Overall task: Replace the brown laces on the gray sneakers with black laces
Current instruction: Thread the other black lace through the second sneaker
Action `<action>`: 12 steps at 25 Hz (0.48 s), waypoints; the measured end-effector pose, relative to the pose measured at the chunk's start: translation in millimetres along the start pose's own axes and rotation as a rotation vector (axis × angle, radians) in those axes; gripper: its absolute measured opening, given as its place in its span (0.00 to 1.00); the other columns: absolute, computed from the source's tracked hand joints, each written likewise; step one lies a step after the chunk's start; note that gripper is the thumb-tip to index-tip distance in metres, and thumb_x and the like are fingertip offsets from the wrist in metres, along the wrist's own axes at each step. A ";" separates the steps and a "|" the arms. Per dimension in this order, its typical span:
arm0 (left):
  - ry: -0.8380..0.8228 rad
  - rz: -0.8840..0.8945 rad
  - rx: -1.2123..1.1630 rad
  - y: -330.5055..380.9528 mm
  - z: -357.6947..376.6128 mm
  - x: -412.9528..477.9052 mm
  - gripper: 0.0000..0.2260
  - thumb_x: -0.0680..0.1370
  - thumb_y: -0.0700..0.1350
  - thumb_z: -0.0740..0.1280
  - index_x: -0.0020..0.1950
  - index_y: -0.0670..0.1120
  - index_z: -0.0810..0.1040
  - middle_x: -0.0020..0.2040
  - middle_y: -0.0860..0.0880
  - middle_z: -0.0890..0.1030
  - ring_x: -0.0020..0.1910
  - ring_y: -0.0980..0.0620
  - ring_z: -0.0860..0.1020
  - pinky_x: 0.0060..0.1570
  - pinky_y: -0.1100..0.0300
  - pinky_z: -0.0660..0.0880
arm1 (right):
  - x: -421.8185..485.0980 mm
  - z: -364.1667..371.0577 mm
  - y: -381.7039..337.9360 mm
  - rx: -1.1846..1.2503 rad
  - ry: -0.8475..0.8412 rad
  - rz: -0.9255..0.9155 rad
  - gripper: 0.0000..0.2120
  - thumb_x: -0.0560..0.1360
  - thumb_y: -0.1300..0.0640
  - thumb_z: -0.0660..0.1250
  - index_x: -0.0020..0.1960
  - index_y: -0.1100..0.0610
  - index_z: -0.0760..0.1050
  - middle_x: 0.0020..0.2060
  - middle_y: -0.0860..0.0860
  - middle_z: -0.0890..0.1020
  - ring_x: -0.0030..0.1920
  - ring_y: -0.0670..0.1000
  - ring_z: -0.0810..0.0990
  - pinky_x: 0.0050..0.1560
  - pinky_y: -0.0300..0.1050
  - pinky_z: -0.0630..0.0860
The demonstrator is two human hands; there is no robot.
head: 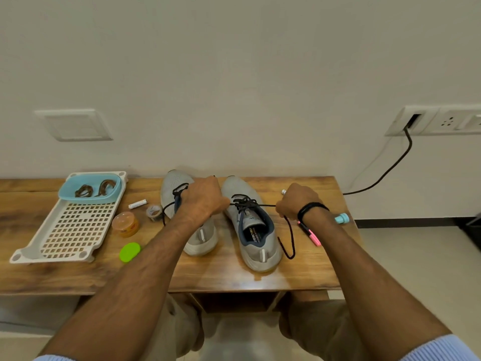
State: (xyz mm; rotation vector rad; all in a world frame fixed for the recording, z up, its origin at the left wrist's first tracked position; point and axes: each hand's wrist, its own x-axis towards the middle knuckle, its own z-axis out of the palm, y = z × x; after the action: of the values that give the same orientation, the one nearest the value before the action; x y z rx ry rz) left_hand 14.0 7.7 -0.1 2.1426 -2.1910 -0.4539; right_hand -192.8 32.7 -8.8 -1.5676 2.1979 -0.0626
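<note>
Two gray sneakers stand side by side on the wooden table (234,277), toes toward the wall. The right sneaker (253,225) carries a black lace (244,203) threaded through its eyelets. My left hand (205,199) grips one end of that lace, and my right hand (296,201) grips the other, so the lace runs taut between them across the shoe. A loose tail hangs from my right hand down beside the heel. The left sneaker (173,186) also has a black lace; my left forearm hides its middle. Two brown laces (95,188) lie coiled in a blue tub (65,194).
The blue tub sits on a white perforated tray (75,230) at the left. An orange jar (126,224), a green lid (130,252), a tape roll (154,212) and a small white tube (137,204) lie between tray and shoes. Pink pens (313,237) lie at the right edge.
</note>
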 end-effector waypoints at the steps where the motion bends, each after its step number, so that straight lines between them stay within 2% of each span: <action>1: -0.034 0.003 -0.015 -2.7 -2.7 0.7 0.05 0.70 0.43 0.65 0.41 0.43 0.79 0.38 0.45 0.79 0.36 0.45 0.76 0.36 0.56 0.75 | 2.5 -2.1 1.1 -0.023 -0.004 -0.012 0.06 0.74 0.55 0.67 0.45 0.58 0.73 0.41 0.53 0.78 0.44 0.55 0.78 0.42 0.46 0.75; 3: -0.078 -0.005 -0.187 -8.3 -8.3 4.6 0.04 0.70 0.42 0.66 0.37 0.43 0.78 0.34 0.47 0.78 0.35 0.47 0.75 0.37 0.57 0.74 | 4.7 -10.7 5.1 0.031 -0.043 -0.050 0.09 0.76 0.55 0.67 0.46 0.61 0.77 0.40 0.54 0.79 0.42 0.53 0.77 0.42 0.45 0.75; 5: -0.116 -0.029 -0.555 -8.2 -13.8 5.5 0.05 0.71 0.43 0.68 0.37 0.43 0.79 0.35 0.49 0.79 0.36 0.49 0.75 0.39 0.57 0.71 | 0.1 -21.4 10.1 0.347 -0.143 -0.063 0.11 0.78 0.53 0.67 0.46 0.61 0.81 0.38 0.53 0.80 0.38 0.50 0.76 0.40 0.43 0.74; 7: -0.176 -0.078 -0.933 1.4 -15.8 2.4 0.07 0.76 0.43 0.67 0.41 0.42 0.81 0.43 0.49 0.84 0.45 0.50 0.80 0.45 0.57 0.72 | -11.8 -29.7 10.7 0.688 -0.246 -0.060 0.11 0.79 0.52 0.66 0.46 0.59 0.81 0.41 0.53 0.82 0.39 0.48 0.76 0.40 0.41 0.72; 9: -0.282 -0.119 -1.202 16.5 -8.2 -1.0 0.10 0.81 0.44 0.62 0.46 0.44 0.81 0.50 0.47 0.85 0.53 0.49 0.81 0.51 0.57 0.74 | -18.9 -31.9 7.3 0.826 -0.317 -0.090 0.10 0.80 0.52 0.66 0.47 0.57 0.81 0.46 0.52 0.84 0.44 0.48 0.79 0.45 0.42 0.73; 12: -0.379 -0.199 -1.457 32.9 6.2 -1.7 0.12 0.84 0.44 0.55 0.51 0.45 0.78 0.52 0.44 0.85 0.55 0.47 0.82 0.57 0.53 0.75 | -18.9 -26.2 -3.5 0.939 -0.351 -0.101 0.10 0.80 0.51 0.65 0.53 0.55 0.82 0.51 0.48 0.85 0.54 0.48 0.81 0.56 0.48 0.71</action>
State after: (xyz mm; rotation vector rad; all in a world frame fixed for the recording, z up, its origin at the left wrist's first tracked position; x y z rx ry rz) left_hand -19.3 10.5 2.1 1.3702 -0.9313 -1.8082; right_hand -194.4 43.1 21.9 -1.0281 1.4526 -0.6836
